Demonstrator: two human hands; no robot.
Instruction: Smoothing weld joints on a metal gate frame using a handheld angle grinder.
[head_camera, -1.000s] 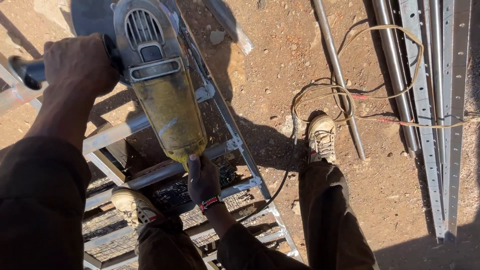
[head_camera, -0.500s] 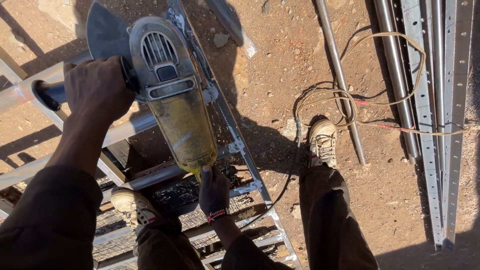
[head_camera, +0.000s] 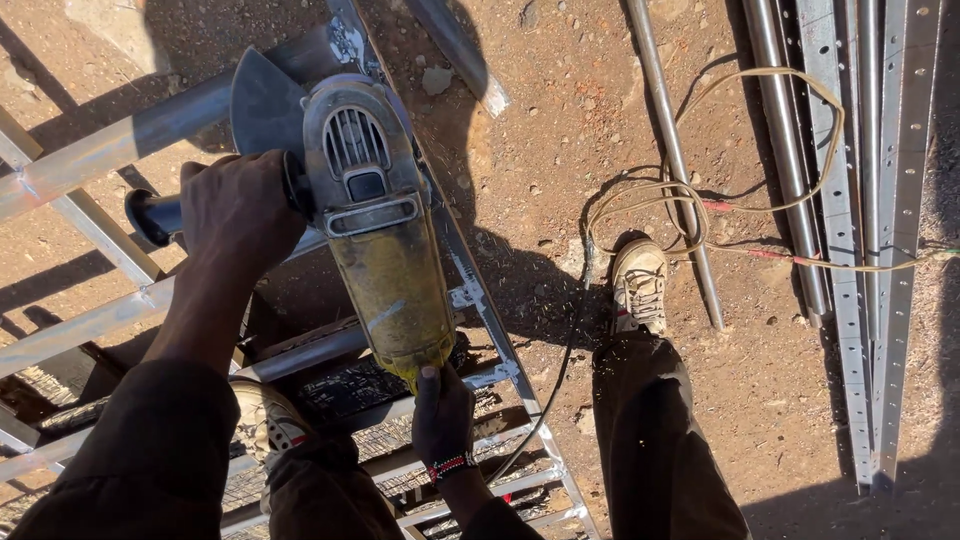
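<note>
A large yellow angle grinder (head_camera: 385, 240) with a grey head and dark disc guard hangs over a welded metal frame (head_camera: 90, 160) lying on the dirt. My left hand (head_camera: 235, 215) is closed around the grinder's black side handle (head_camera: 150, 215). My right hand (head_camera: 440, 405), with a beaded band at the wrist, grips the rear end of the yellow body. The disc guard points toward the far side of the frame. My two shoes show below, the left one (head_camera: 265, 425) on the frame, the right one (head_camera: 640, 285) on the ground.
A pale power cord (head_camera: 700, 190) loops over the dirt at right. Long metal tubes (head_camera: 675, 160) and perforated angle bars (head_camera: 905, 230) lie beside it. A stone (head_camera: 437, 80) and a dark mesh panel (head_camera: 340, 390) sit near the frame.
The view has shifted so the grinder and frame sit lower and further right in the picture. Both hands keep their grip on the grinder.
</note>
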